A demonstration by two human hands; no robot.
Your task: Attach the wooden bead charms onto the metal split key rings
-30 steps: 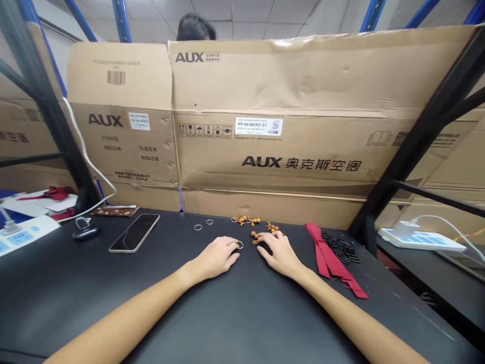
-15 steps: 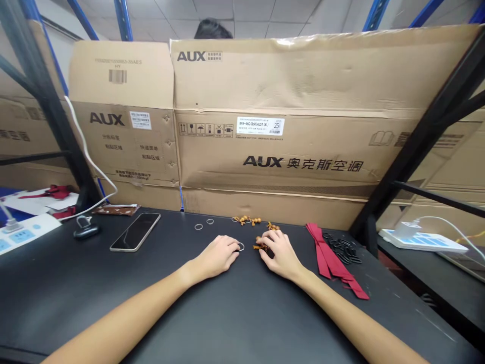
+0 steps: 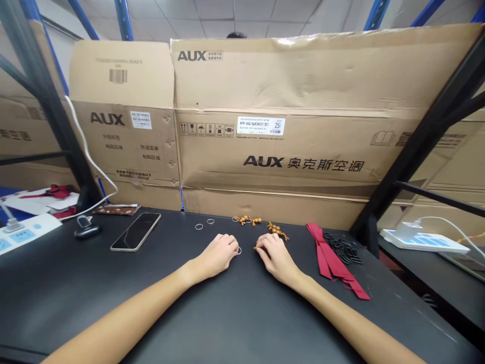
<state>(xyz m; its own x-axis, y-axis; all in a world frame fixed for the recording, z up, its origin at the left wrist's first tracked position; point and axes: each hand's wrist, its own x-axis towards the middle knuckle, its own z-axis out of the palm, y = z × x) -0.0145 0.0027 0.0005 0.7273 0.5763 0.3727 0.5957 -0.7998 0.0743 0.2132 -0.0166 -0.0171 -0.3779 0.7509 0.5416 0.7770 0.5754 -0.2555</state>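
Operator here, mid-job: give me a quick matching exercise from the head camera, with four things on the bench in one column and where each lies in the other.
Things:
1. smartphone
2. red ribbon
3. black rings
4. small metal ring

Places:
A. At the fingertips of the left hand
B. On the black bench, left of both hands, screen up
C. In a pile just right of the ribbon's upper part
D. Lying to the right of the right hand

Pairs: 1-B, 2-D, 3-C, 4-A
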